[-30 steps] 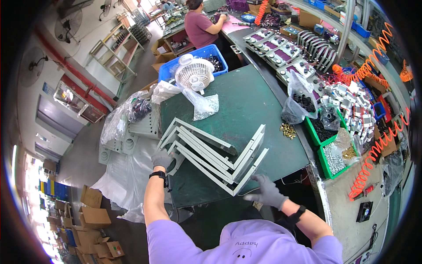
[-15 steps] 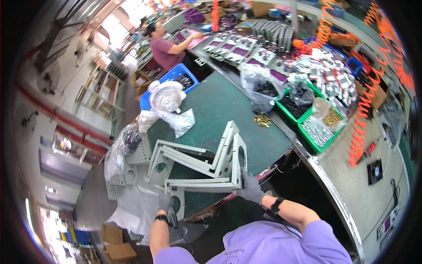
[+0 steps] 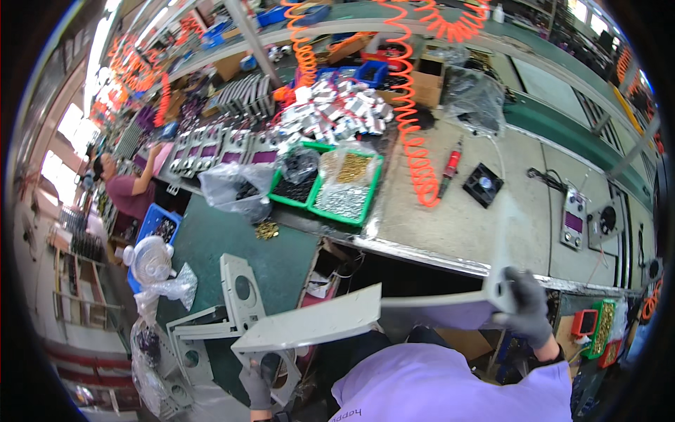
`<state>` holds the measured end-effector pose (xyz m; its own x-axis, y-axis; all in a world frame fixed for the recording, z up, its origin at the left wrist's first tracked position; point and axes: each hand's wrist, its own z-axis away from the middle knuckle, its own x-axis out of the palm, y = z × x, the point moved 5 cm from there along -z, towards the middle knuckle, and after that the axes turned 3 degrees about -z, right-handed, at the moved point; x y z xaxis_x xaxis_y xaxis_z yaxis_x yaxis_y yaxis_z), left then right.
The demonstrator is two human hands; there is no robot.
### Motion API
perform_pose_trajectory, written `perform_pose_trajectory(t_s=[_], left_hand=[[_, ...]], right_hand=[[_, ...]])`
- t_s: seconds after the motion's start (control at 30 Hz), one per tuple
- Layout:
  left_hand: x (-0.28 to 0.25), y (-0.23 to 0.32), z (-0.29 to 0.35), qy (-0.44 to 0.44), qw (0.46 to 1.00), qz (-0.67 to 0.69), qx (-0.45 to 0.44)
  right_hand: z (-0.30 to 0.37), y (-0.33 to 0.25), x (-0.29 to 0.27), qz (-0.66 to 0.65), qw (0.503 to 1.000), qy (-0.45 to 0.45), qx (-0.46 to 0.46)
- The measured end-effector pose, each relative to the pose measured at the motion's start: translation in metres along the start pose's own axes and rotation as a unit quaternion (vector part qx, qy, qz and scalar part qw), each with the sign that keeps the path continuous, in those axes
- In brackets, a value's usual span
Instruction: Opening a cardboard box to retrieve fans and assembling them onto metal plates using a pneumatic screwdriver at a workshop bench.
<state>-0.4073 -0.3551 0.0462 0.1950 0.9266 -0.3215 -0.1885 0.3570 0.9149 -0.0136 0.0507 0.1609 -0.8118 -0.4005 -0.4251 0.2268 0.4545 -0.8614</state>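
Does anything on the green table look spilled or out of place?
Yes: a small pile of brass-coloured pieces lies loose on the green table, odd because similarly coloured pieces sit in the nearby green bin.

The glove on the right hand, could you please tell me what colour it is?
The glove is grey; it shows best in the head view.

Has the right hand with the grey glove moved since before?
Yes. The right hand has moved rightward, from near the green table to well past its right edge, by the pale bench.
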Motion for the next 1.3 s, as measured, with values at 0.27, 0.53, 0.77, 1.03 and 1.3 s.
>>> perform_pose_trajectory(t_s=[0.27, 0.53, 0.77, 1.03, 1.3], left_hand=[[0.218, 0.080, 0.045, -0.195, 0.975, 0.006, 0.107], [0.322, 0.033, 0.129, -0.229, 0.820, -0.199, 0.484], [0.415, -0.060, 0.176, -0.551, 0.791, -0.227, 0.135], [0.485, -0.080, 0.228, -0.630, 0.747, -0.028, -0.210], [0.510, -0.076, 0.225, -0.626, 0.707, -0.115, -0.308]], right_hand=[[0.142, 0.078, -0.118, -0.157, 0.864, 0.446, 0.173], [0.216, 0.216, -0.046, -0.371, 0.667, 0.559, 0.325], [0.167, 0.272, 0.011, -0.400, 0.654, 0.500, 0.403], [0.138, 0.300, -0.009, -0.320, 0.689, 0.444, 0.475], [0.132, 0.306, 0.015, -0.368, 0.685, 0.415, 0.472]])
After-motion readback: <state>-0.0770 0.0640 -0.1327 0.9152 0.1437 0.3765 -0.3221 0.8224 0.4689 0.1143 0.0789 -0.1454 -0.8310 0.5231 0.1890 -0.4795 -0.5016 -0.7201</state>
